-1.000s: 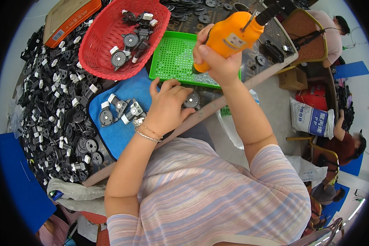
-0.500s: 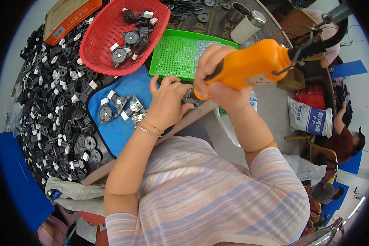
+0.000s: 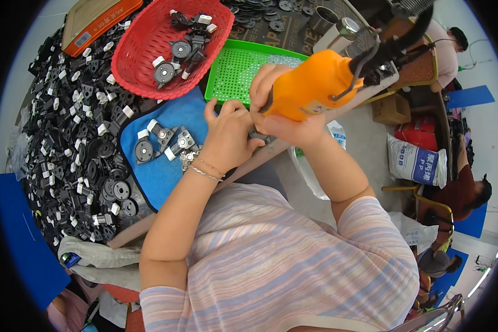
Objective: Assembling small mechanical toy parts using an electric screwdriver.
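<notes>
at the near edge of the green tray (image 3: 232,77), the right hand (image 3: 294,128) wraps its fingers around an orange power screwdriver (image 3: 321,83), tilted over the tray's right part. just nearer than the tray, the left hand (image 3: 228,134) arches with fingers slightly spread and thumb apart, beside a mostly hidden dark part (image 3: 258,135); whether its fingertips pinch that, i cannot tell. left of the tray lies a blue cloth (image 3: 169,185).

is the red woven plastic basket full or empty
Neither: the red woven plastic basket holds several black parts with white tabs; bare weave shows too.
</notes>
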The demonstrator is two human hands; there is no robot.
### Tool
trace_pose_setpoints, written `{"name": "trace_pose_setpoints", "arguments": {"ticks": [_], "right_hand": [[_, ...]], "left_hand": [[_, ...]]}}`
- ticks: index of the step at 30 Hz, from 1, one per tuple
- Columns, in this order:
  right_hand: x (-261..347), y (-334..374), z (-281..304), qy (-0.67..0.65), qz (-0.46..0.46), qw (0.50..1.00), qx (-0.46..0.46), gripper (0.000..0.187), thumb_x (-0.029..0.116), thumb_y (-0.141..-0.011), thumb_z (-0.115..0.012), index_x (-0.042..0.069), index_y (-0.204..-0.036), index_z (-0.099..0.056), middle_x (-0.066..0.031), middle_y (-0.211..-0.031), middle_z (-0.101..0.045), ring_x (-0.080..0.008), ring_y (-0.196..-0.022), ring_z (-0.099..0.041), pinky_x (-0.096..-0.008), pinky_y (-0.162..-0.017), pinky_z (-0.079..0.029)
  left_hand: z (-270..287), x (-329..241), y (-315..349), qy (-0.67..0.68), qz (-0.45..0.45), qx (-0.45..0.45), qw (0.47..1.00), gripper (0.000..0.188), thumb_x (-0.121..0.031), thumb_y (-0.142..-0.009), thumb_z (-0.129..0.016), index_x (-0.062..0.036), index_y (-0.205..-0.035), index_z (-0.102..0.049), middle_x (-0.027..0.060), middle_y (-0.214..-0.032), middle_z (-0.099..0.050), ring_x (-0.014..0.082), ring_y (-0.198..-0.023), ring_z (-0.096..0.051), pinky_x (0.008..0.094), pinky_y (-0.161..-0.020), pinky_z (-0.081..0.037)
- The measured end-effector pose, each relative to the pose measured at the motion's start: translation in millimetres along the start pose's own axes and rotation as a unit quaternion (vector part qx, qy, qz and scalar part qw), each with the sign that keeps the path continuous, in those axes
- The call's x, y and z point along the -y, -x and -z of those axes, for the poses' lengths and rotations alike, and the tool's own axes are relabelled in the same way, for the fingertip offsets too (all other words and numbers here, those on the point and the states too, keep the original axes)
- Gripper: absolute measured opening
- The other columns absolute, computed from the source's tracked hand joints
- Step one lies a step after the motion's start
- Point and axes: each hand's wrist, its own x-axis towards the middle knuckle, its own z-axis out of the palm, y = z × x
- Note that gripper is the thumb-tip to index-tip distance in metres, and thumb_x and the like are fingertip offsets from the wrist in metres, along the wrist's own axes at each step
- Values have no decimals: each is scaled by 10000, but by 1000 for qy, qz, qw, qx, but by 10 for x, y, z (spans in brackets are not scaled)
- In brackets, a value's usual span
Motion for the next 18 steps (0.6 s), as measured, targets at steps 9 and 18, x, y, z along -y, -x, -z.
{"name": "trace_pose_setpoints", "arguments": {"ticks": [9, 18], "right_hand": [[167, -283, 286, -18, 50, 998, -15, 258, 77, -751, -622, -28, -942, -484, -134, -898, -476, -171, -587, -542, -273, -564, -453], [-189, -313, 215, -7, 28, 994, -102, 254, 39, -723, -641, -16, -921, -493, -113, -880, -493, -159, -578, -539, -251, -530, -430]], "left_hand": [[31, -10, 33, -21, 19, 63, 998, 442, -246, -602, -760, -81, -997, -652, 20, -930, -618, 207, -1068, -481, 549, -998, -181], [287, 2, 186, -38, 28, -13, 999, 580, -224, -583, -772, -64, -1104, -576, 59, -1044, -587, 232, -1065, -488, 479, -997, -232]]}}
